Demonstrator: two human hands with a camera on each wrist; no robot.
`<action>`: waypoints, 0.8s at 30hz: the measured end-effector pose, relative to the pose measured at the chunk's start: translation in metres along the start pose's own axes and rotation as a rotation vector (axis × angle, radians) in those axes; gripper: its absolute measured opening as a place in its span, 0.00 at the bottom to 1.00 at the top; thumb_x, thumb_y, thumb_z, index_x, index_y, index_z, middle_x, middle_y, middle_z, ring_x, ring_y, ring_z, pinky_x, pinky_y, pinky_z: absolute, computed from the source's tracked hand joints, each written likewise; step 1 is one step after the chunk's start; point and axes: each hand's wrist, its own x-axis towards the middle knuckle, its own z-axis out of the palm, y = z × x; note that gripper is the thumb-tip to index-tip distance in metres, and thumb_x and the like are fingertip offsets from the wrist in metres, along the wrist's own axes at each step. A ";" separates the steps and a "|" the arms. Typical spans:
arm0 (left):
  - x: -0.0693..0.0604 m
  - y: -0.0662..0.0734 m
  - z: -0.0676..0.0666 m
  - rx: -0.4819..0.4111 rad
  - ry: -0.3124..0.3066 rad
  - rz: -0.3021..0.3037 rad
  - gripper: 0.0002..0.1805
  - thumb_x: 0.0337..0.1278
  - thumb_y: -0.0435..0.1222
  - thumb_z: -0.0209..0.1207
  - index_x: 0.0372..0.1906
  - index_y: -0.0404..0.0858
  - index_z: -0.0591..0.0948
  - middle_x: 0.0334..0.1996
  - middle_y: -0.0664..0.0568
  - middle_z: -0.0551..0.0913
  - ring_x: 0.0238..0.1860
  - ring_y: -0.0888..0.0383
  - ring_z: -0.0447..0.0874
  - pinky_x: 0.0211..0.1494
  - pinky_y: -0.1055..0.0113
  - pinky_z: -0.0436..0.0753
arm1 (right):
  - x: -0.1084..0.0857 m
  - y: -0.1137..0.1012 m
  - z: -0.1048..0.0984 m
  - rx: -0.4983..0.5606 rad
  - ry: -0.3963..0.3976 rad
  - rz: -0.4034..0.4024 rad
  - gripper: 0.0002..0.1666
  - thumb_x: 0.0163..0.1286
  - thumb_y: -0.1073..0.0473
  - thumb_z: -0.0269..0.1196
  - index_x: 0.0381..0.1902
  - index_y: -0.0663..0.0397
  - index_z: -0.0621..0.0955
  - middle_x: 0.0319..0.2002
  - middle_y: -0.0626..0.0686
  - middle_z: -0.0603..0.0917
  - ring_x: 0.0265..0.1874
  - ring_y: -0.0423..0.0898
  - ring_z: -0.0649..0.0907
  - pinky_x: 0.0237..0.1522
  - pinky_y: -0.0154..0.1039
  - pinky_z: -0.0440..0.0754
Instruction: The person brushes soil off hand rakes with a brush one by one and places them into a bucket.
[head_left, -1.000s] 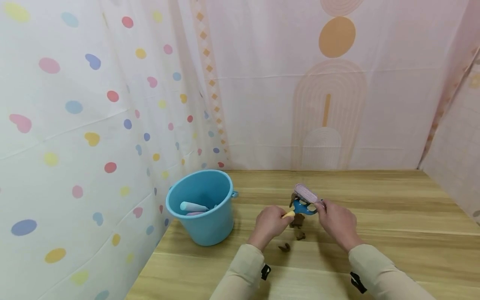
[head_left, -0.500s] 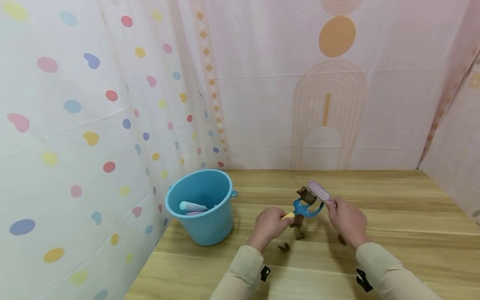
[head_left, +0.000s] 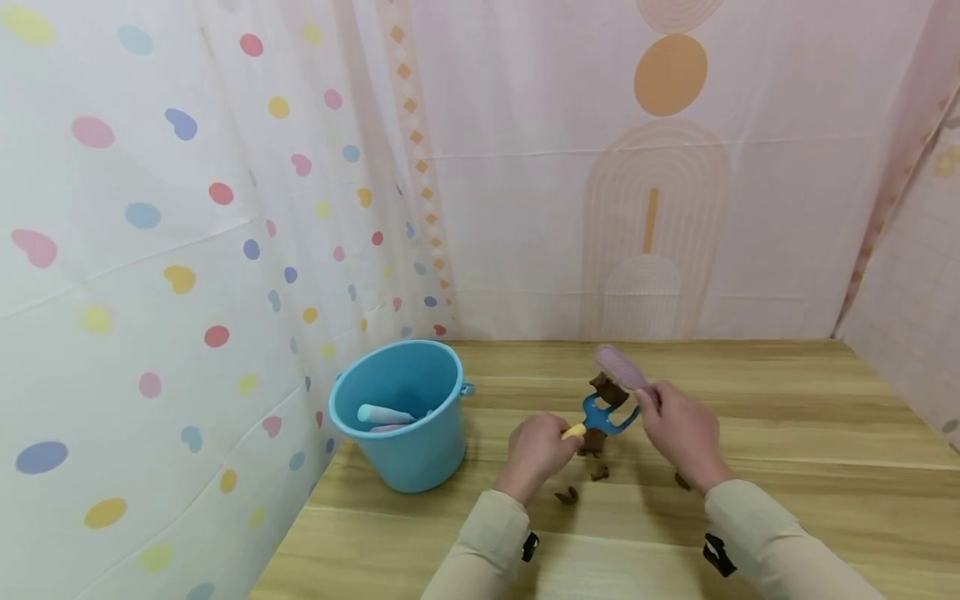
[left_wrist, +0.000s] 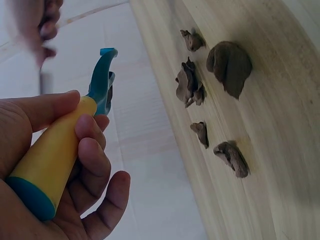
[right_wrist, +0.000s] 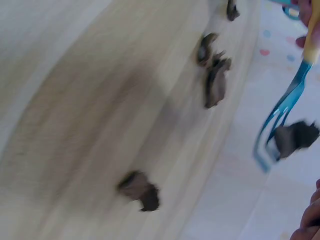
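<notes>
My left hand (head_left: 542, 446) grips the yellow handle of a small garden hand fork (head_left: 600, 416) with curved blue tines, held above the wooden table. A brown clump that looks like mud or clay (right_wrist: 292, 138) clings to the tines. My right hand (head_left: 681, 429) holds a pinkish-purple brush (head_left: 621, 367) by its handle, over the clump; whether they touch I cannot tell. The left wrist view shows my left fingers (left_wrist: 95, 162) and thumb round the handle. Below on the table lie several brown lumps (left_wrist: 230, 67).
To the left of my hands stands a blue bucket (head_left: 420, 458) with a light-blue handle (head_left: 385, 414) and a pink item inside. The wooden tabletop (head_left: 787, 433) meets a patterned curtain (head_left: 517, 208) at the back. A lone lump (head_left: 682, 481) lies beneath my right wrist.
My right hand with the brush moved right off the fork, then back up and left over it, the brush tilting. The left hand stayed nearly still. The clump on the tines shows more.
</notes>
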 end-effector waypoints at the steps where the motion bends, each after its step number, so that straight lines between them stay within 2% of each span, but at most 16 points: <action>1: 0.000 0.001 0.000 0.010 0.000 0.004 0.20 0.62 0.44 0.62 0.14 0.46 0.76 0.09 0.61 0.67 0.13 0.63 0.65 0.18 0.69 0.63 | 0.001 -0.003 0.001 -0.011 -0.005 -0.045 0.21 0.77 0.48 0.55 0.44 0.62 0.81 0.20 0.48 0.76 0.15 0.44 0.71 0.17 0.41 0.67; 3: 0.000 0.002 0.000 0.009 -0.001 0.002 0.19 0.62 0.44 0.62 0.15 0.47 0.77 0.10 0.61 0.68 0.13 0.63 0.65 0.18 0.69 0.63 | 0.000 -0.007 0.004 -0.037 -0.028 -0.079 0.17 0.76 0.50 0.57 0.39 0.60 0.81 0.18 0.48 0.75 0.14 0.43 0.71 0.15 0.41 0.67; 7: -0.001 0.003 0.000 -0.019 0.011 0.000 0.18 0.62 0.44 0.63 0.16 0.47 0.77 0.10 0.61 0.69 0.13 0.63 0.65 0.18 0.69 0.63 | -0.005 -0.009 0.008 -0.105 -0.081 -0.024 0.16 0.74 0.52 0.59 0.30 0.57 0.80 0.16 0.47 0.72 0.14 0.44 0.70 0.14 0.41 0.65; 9: -0.002 0.004 -0.001 -0.036 0.018 -0.006 0.19 0.62 0.44 0.63 0.15 0.47 0.77 0.09 0.61 0.68 0.12 0.64 0.64 0.18 0.69 0.63 | -0.007 -0.009 0.009 -0.105 -0.080 0.010 0.15 0.74 0.52 0.59 0.31 0.57 0.80 0.17 0.48 0.73 0.15 0.45 0.71 0.15 0.41 0.66; 13: -0.002 0.003 -0.002 -0.050 0.026 -0.014 0.18 0.62 0.44 0.63 0.16 0.47 0.79 0.09 0.62 0.68 0.12 0.64 0.64 0.17 0.69 0.63 | -0.008 -0.008 0.009 -0.110 -0.068 0.024 0.16 0.75 0.51 0.58 0.32 0.58 0.80 0.17 0.49 0.73 0.15 0.46 0.72 0.15 0.43 0.67; 24: -0.003 0.001 -0.001 -0.027 0.036 -0.019 0.17 0.60 0.45 0.64 0.17 0.47 0.80 0.10 0.62 0.69 0.13 0.64 0.65 0.18 0.69 0.63 | -0.012 -0.005 0.007 -0.106 -0.040 0.056 0.17 0.75 0.51 0.58 0.40 0.61 0.82 0.20 0.51 0.77 0.17 0.49 0.75 0.17 0.47 0.71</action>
